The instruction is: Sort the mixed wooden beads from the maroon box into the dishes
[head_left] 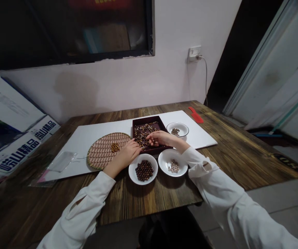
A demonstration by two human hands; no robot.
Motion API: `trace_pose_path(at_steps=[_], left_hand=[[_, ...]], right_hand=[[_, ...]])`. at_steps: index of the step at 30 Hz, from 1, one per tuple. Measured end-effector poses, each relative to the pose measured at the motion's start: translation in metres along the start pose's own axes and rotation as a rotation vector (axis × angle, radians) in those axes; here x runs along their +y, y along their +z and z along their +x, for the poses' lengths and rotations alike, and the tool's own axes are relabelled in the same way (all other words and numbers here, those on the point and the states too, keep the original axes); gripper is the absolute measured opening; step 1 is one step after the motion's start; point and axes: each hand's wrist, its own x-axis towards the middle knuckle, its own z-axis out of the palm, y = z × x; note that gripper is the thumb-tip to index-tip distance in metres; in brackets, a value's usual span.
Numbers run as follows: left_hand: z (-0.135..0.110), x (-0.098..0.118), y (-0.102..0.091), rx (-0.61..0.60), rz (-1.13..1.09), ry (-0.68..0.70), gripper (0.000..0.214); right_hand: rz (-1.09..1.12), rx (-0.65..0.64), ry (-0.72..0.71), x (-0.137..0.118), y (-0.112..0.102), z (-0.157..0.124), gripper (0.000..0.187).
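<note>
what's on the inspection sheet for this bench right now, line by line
surface: weathered wooden table with a white board on it
job's things: dark red tray of mixed beads; woven round mat; three white bowls holding sorted beads
clutter: printed cartons, clear plastic bag, red plastic piece
grippers: left hand at the tray's edge; right hand with fingers among the tray's beads
cables: white cable from a wall socket
surroundings: white wall, dark window
</note>
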Motion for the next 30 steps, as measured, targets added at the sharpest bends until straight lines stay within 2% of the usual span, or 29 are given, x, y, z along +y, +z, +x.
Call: trace_pose_path(at_steps=[6, 13, 16, 20, 30], left_hand=[[0.0, 0.001, 0.0, 0.005, 0.001, -0.001, 0.034], [0.0, 0.001, 0.0, 0.021, -0.054, -0.017, 0.033], [0.0, 0.001, 0.0, 0.023, -0.066, -0.017, 0.033], [0.0, 0.001, 0.0, 0.013, -0.044, -0.011, 0.034], [0.0, 0.0, 0.0, 0.008, -0.028, 0.006, 0.032]], right_hand=[[0.212, 0.01, 0.012, -0.006, -0.004, 0.0, 0.013], [0.469, 0.191, -0.037, -0.01, -0.008, -0.003, 0.015], [0.587, 0.183, -0.055, -0.01, -0.013, -0.002, 0.015], [0.764, 0.181, -0.148, -0.008, -0.02, -0.002, 0.011], [0.844, 0.196, -0.213, -0.008, -0.023, -0.003, 0.008]])
